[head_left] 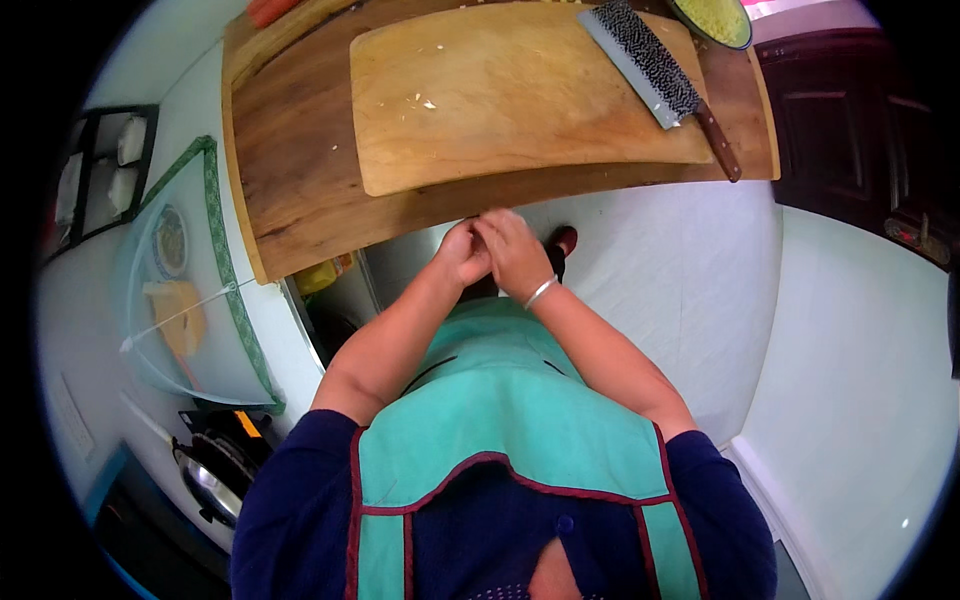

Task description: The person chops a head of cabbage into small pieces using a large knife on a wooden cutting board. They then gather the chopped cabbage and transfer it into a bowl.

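Observation:
Just off the front edge of the wooden table, my two hands meet in front of my waist. My left hand [466,254] is closed, its fingers curled in and partly covered by the other hand. Laid against it is my right hand [517,258], back side up, with a silver bracelet [541,291] at the wrist; its fingertips are blurred. Whatever lies between the palms, if anything, is hidden. Beyond them lies a wooden cutting board [500,100] with a few pale scraps. A cleaver [650,65] with a brown handle [718,143] rests across its right side.
The table [290,180] has a bowl of yellowish chopped food [715,18] at the far right and an orange-red item [270,10] at the far left. Left of it stand a mesh food cover [215,270] and a pan [210,490]. A dark door [840,130] is at right.

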The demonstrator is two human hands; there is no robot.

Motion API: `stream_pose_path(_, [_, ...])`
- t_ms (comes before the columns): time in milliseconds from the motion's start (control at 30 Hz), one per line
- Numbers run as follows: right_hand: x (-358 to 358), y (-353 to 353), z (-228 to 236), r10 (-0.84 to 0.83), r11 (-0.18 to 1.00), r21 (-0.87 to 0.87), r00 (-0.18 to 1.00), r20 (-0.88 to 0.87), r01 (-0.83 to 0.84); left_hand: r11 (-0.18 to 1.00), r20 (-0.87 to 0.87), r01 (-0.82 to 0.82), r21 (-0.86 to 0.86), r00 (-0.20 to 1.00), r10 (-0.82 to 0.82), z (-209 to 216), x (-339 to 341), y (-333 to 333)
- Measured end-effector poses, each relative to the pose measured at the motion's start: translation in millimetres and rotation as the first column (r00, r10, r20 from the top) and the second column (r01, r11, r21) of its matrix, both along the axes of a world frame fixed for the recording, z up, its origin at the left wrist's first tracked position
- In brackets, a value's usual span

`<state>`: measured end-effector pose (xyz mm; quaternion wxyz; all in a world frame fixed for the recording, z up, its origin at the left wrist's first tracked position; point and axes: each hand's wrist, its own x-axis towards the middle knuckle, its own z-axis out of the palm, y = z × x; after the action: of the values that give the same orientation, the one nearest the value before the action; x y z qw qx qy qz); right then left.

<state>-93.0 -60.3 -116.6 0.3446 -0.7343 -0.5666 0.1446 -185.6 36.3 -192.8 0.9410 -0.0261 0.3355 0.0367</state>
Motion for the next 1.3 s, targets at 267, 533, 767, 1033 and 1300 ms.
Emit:
stream_pose_path(267, [50.0,-17.7,82.0,-0.110,0.988,0.105,0.994,-0.002,0.110,0.974,-0.166,0.146,0.172,0.979,-0.117,114.3,44.2,12.9])
stream_pose_path(533, [228.6,12.1,169.5,-0.440,0.854,0.415,0.861,0.257,0.312,0.858,0.145,0.098,0.505,0.970,-0.196,241.4,281.9,47.9])
stream_pose_path(767, [390.7,32.6,156.6,-0.512,0.835,0.348,0.832,0.213,0.425,0.337,-0.189,0.199,0.920,0.980,-0.064,253.6,463.6,85.1])
stream_pose_path(1033, [374.9,-19.3,67.7,-0.465,0.881,-0.136,0.882,-0.072,0.453,-0.450,-0.686,0.779,0.437,0.613,0.393,156.4,317.8,170.0])
stream_pose_path(1300, [361.9,-11.5,51.7,-0.430,0.878,-0.266,0.899,-0.077,0.397,-0.672,-0.534,0.654,0.348,0.727,0.431,127.1,272.8,162.7])
